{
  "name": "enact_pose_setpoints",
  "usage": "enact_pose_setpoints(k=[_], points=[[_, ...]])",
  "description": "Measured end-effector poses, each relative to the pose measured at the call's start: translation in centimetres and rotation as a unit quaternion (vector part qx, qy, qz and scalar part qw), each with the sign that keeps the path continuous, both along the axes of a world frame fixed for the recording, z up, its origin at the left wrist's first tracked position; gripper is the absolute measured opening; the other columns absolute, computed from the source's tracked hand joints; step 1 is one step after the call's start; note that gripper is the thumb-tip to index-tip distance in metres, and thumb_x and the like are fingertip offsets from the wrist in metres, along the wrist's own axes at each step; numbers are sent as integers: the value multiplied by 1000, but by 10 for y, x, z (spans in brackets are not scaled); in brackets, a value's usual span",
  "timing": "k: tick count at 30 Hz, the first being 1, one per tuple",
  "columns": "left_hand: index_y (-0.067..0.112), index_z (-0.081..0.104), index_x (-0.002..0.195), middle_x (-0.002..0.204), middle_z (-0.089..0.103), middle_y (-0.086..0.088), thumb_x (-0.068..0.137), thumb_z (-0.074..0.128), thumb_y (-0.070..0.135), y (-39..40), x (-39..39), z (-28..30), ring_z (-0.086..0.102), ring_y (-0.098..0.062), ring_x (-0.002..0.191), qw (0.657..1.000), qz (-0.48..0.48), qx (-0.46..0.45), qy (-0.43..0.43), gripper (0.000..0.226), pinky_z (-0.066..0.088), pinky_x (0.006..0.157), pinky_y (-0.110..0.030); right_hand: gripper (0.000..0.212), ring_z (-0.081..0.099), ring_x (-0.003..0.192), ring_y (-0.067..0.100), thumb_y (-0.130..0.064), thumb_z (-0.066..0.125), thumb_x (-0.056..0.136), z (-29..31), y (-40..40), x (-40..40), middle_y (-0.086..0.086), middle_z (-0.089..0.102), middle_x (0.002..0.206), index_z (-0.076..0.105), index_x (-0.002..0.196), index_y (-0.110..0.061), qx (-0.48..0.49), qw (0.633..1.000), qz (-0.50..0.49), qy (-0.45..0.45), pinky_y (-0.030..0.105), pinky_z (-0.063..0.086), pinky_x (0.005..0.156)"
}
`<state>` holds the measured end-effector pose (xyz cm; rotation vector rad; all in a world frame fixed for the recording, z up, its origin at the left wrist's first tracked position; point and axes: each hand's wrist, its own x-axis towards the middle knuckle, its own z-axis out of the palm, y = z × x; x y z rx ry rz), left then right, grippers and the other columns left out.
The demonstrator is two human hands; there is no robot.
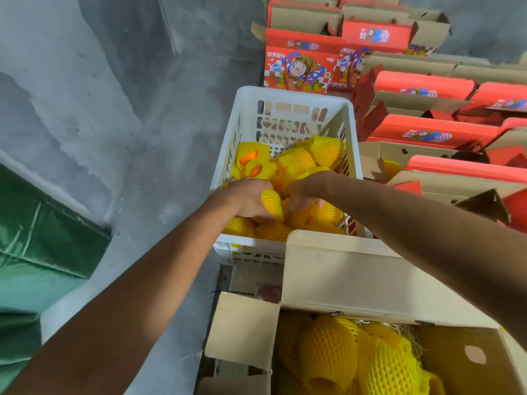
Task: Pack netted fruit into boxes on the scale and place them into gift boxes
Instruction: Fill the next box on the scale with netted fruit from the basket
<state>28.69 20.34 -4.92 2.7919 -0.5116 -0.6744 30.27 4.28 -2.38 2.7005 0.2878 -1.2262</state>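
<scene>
Partly filled, the near cardboard box (pixel 399 363) is awaiting more netted fruit while both hands are digging in the white crate (pixel 285 104), left hand (pixel 251 199) gripping one fruit (pixel 272 203), right hand (pixel 302 195) curling onto others, red gift boxes (pixel 427 132) standing mostly unfilled.

A grey concrete floor (pixel 137 89) fills the upper left and centre left of the frame, mottled with paler, cloudy patches and darker smears. A few fine wisps of straw (pixel 189 353) lie scattered on it toward the lower centre. At the left edge, a green sheet (pixel 42 246) with a slight sheen and creases covers the lower left corner, a pale strip running along its upper border. The upper right corner shows more grey floor. The light is soft, even and rather dim.
</scene>
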Motion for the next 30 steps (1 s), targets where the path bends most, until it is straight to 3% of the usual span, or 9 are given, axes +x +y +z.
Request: enact_pose_setpoints(k=[3, 4, 9, 15, 19, 21, 25, 27, 30], points=[[32, 44, 151, 155, 47, -2, 72, 83, 63, 1, -3, 0, 40, -31, 142, 1000, 2, -15, -3, 94, 33, 116, -52, 64, 56, 77, 23, -52, 55, 98, -2, 3, -3, 14, 55, 142, 48, 145, -9, -2, 999, 38, -19, 27, 43, 59], [31, 44, 151, 155, 48, -3, 73, 84, 62, 2, -5, 1, 40, -31, 142, 1000, 7, -24, -3, 93, 35, 116, -52, 64, 52, 74, 21, -54, 57, 96, -1, 2, -3, 12, 58, 139, 51, 143, -11, -3, 998, 52, -30, 27, 41, 56], [29, 46, 151, 157, 45, -5, 69, 87, 61, 6, -15, 18, 39, -31, 144, 997, 37, -56, -26, 97, 38, 115, -52, 70, 57, 119, 30, -55, 65, 91, 20, -4, -7, 10, 56, 141, 49, 145, -13, 10, 997, 57, -53, 36, 46, 80], [27, 49, 149, 152, 51, -4, 58, 91, 65, 14, -34, 67, 49, -25, 137, 982, 123, -135, -56, 107, 46, 109, -41, 71, 47, 136, 33, -58, 61, 92, 90, -17, -27, 11, 46, 153, 50, 148, -15, 117, 986, -57, -107, 38, 40, 89], [37, 70, 115, 108, 74, 17, 48, 89, 73, 18, -64, 115, 69, -7, 101, 932, 171, -312, -74, 79, 58, 91, -38, 65, 58, 122, 29, -58, 51, 97, 142, -44, -69, 12, 56, 143, 53, 144, -13, 301, 920, -178, -176, 42, 49, 100], [42, 74, 104, 95, 76, 21, 51, 90, 72, 12, -86, 140, 72, 1, 90, 903, 167, -390, -75, 63, 58, 80, -32, 69, 63, 110, 25, -67, 43, 92, 167, -57, -105, 7, 62, 132, 61, 133, -15, 348, 883, -214, -232, 40, 52, 92], [39, 78, 97, 92, 79, 16, 59, 88, 72, -12, -138, 178, 75, -2, 87, 884, 120, -448, -52, 51, 60, 83, -36, 64, 65, 101, 16, -77, 36, 77, 198, -85, -180, 0, 70, 114, 70, 102, -29, 407, 821, -253, -310, 34, 48, 92], [29, 80, 98, 92, 80, 9, 63, 87, 70, -24, -164, 187, 76, -9, 88, 885, 108, -452, -35, 55, 61, 88, -42, 50, 63, 92, 2, -70, 39, 82, 202, -99, -217, -10, 69, 102, 65, 90, -29, 431, 798, -284, -312, 22, 46, 81], [24, 80, 99, 93, 80, 7, 64, 89, 63, -43, -200, 190, 76, -12, 90, 875, 112, -469, -29, 53, 63, 86, -39, 39, 62, 78, -1, -55, 45, 97, 195, -118, -265, -10, 70, 94, 68, 90, -24, 462, 770, -308, -315, 20, 49, 66]])
